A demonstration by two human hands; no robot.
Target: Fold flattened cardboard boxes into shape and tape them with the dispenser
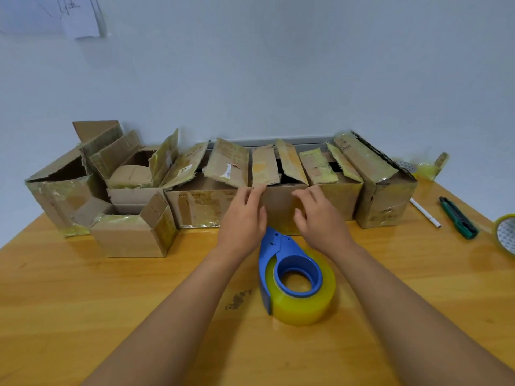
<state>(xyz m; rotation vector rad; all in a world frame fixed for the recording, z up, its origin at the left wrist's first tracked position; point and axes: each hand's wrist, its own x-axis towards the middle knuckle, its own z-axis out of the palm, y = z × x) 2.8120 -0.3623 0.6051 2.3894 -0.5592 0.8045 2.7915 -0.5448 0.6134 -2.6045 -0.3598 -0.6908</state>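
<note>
Two open hands, left hand (243, 218) and right hand (320, 218), reach the worn brown cardboard box (281, 210) mid-row at the far edge, gripping nothing. Blue tape dispenser with its yellowish roll (295, 277) lies just nearer. Best to press flaps flush before taping.

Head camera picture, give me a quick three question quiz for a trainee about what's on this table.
1. True or false: the tape dispenser is held in one of the hands.
2. Which lies nearest the table's right edge? A) green knife B) white pen C) spare tape roll
3. Fill in: both the left hand and right hand reach toward the front of a cardboard ____.

Key: 1 false; 2 C; 3 box.
</note>
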